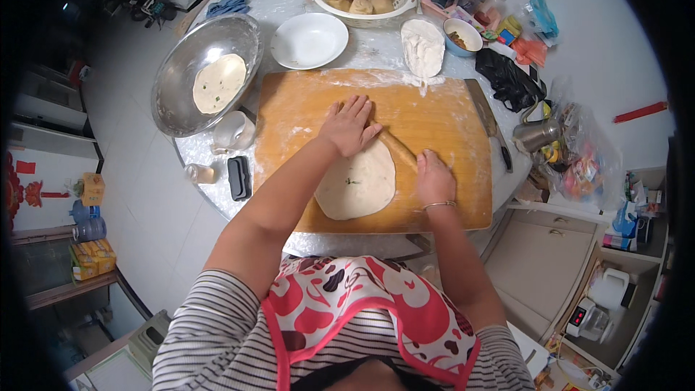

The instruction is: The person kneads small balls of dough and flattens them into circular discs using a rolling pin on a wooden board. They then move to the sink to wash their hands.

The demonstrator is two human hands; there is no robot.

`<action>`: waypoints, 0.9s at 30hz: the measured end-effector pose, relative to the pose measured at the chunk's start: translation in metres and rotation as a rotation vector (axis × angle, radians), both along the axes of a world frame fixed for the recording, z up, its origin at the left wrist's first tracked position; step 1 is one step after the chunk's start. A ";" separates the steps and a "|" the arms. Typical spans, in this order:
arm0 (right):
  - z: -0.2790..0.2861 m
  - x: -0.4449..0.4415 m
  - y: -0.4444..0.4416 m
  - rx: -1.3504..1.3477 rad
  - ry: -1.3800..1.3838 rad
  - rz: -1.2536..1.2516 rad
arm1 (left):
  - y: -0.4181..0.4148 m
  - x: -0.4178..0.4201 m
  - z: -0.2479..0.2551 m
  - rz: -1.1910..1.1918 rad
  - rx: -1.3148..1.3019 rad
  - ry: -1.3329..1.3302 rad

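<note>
A flat round of dough (357,187) with a few green bits lies on the wooden board (304,100). My left hand (350,126) rests palm down at the dough's far edge, fingers extended, beside the far end of a wooden rolling pin (399,146); what its palm presses on is hidden. My right hand (435,179) grips the pin's near end, right of the dough. The pin slants from upper left to lower right. Another flat dough round (220,84) lies in a large steel bowl (168,87) at the left.
Beyond the board stand a white plate (309,41), flour (423,49), a food basket (365,21) and a small bowl (463,35). A cleaver (488,119) lies along the board's right edge. Left are a plastic cup (233,131), a small jar (200,174) and a black case (239,178).
</note>
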State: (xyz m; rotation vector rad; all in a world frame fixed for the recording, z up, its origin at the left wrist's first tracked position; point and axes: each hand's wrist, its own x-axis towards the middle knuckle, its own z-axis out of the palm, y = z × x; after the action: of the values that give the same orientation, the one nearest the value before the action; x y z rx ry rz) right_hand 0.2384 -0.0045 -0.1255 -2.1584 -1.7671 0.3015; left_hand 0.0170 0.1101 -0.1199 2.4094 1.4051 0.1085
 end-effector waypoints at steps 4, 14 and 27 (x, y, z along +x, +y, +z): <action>0.021 -0.018 -0.030 -0.039 0.148 0.016 | -0.029 -0.032 0.029 -0.047 -0.017 -0.030; 0.005 -0.096 -0.110 0.059 0.331 0.342 | -0.105 -0.121 0.003 -0.087 0.065 -0.041; 0.011 -0.009 -0.102 0.199 -0.087 0.309 | -0.141 -0.074 0.013 -0.182 0.074 -0.030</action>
State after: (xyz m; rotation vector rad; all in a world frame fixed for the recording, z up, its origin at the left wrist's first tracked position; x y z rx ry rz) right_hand 0.2291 -0.1069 -0.1149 -1.7859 -2.0845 0.0999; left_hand -0.0574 -0.0308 -0.1065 2.5720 1.1817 0.1522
